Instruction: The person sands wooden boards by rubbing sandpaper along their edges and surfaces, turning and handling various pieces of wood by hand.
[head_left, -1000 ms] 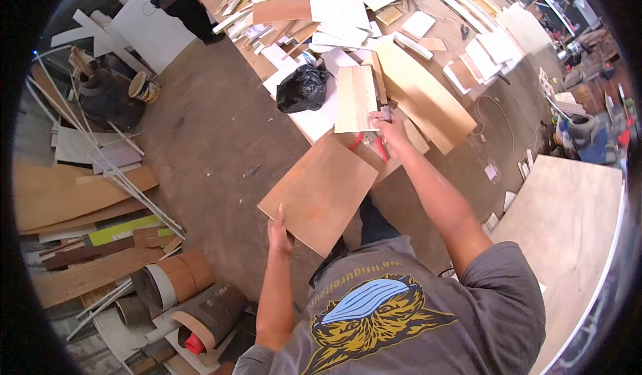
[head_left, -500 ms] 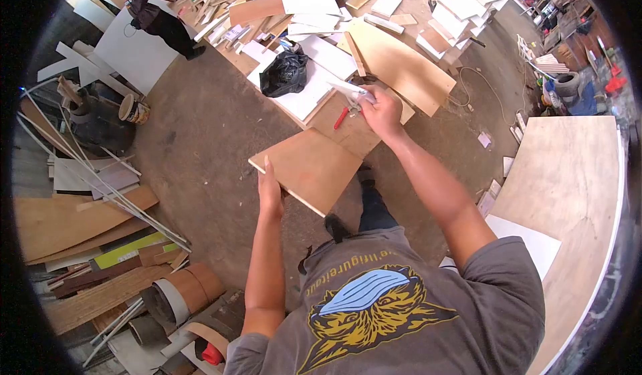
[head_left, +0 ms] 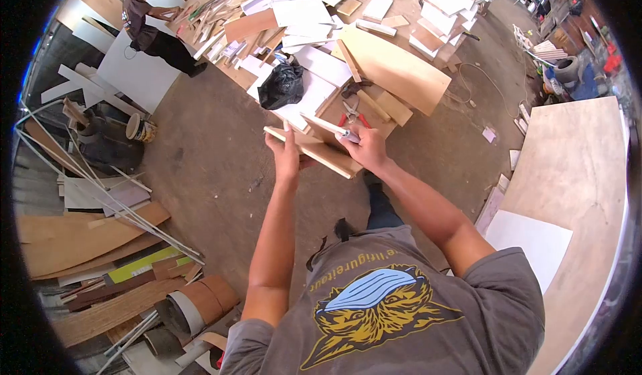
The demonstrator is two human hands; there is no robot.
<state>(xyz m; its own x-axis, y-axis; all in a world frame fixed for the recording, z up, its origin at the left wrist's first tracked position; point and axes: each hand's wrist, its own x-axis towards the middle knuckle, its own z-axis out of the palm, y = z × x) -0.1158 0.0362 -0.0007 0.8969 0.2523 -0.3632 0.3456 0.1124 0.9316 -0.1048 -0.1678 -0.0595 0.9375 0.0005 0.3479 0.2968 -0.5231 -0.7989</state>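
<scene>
Beside a cluttered brown bench (head_left: 381, 127), two pale-edged brown wooden boards (head_left: 323, 160) are pinched between fingers, one in the left hand (head_left: 285, 153), one in the right hand (head_left: 366, 149).

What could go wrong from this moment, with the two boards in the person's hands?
The left hand grips one board near its end, so it might tip or slip. The right hand holds a second board and a small pen-like object together, so either could perhaps drop. The boards are close together, so a hand might get pinched between them.
</scene>
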